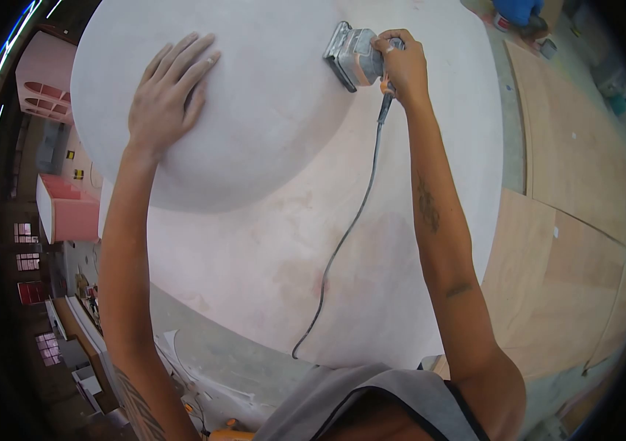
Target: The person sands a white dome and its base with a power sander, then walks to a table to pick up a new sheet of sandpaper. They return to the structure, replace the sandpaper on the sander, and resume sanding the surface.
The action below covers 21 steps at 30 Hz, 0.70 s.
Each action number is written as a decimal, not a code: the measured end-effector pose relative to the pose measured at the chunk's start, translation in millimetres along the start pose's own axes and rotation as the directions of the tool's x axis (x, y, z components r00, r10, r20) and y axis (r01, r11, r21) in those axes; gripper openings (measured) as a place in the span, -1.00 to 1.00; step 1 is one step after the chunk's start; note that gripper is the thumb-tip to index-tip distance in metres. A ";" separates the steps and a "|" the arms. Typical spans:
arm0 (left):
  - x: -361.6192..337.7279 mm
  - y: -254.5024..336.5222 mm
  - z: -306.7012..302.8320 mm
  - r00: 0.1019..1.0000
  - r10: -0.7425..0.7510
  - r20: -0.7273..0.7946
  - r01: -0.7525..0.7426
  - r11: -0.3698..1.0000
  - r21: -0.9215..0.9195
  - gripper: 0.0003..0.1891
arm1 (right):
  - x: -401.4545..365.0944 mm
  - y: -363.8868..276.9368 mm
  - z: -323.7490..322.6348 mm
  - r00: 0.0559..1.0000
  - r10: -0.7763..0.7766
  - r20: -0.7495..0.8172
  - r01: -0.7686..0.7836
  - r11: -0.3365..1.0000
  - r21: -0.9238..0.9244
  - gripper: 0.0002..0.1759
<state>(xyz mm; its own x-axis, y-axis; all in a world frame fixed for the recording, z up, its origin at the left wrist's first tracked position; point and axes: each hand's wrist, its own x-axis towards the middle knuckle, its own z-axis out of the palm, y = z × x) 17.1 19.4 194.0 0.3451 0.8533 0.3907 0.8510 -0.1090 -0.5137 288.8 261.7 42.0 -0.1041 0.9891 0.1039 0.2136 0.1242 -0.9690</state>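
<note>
A large rounded white form point(254, 110) fills the upper middle, rising from a broad pale base point(254, 257) with pinkish and tan patches. My left hand point(169, 92) lies flat on the rounded form, fingers stretched out and holding nothing. In my right hand point(405, 66) is a dusty grey and orange electric sander point(360, 57), gripped at its body. Its flat pad is tilted against the right side of the rounded form. A dark power cord point(349, 228) runs from the sander down across the base toward my body.
Plywood sheets point(570, 140) lie on the floor at the right. Pink box-like pieces point(70, 209) stand at the left. At the top right a person in blue point(519, 11) is partly in view. A cluttered bench point(81, 345) is at the lower left.
</note>
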 end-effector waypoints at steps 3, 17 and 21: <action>-1.5 -1.0 -0.6 1.000 0.002 -0.004 -0.002 1.000 0.020 -0.51 | -49.6 -13.1 6.5 0.999 -0.026 -0.039 0.027 0.999 0.021 -0.68; -3.6 2.7 1.4 1.000 0.018 -0.020 -0.018 1.000 0.018 -0.47 | -224.9 -33.3 55.2 0.840 -0.490 -0.234 0.482 0.871 -0.094 -0.80; 0.1 8.2 -1.3 0.999 0.022 -0.040 -0.022 1.000 0.006 -0.48 | -244.0 -26.0 58.3 0.770 -0.624 -0.134 0.606 0.780 -0.152 -0.74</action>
<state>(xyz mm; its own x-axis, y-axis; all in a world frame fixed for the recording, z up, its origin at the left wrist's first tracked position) 24.6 17.9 190.8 0.3792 0.8299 0.4092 0.8411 -0.1248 -0.5264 252.1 12.6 28.8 -0.0835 0.6944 0.7147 0.2515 0.7087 -0.6592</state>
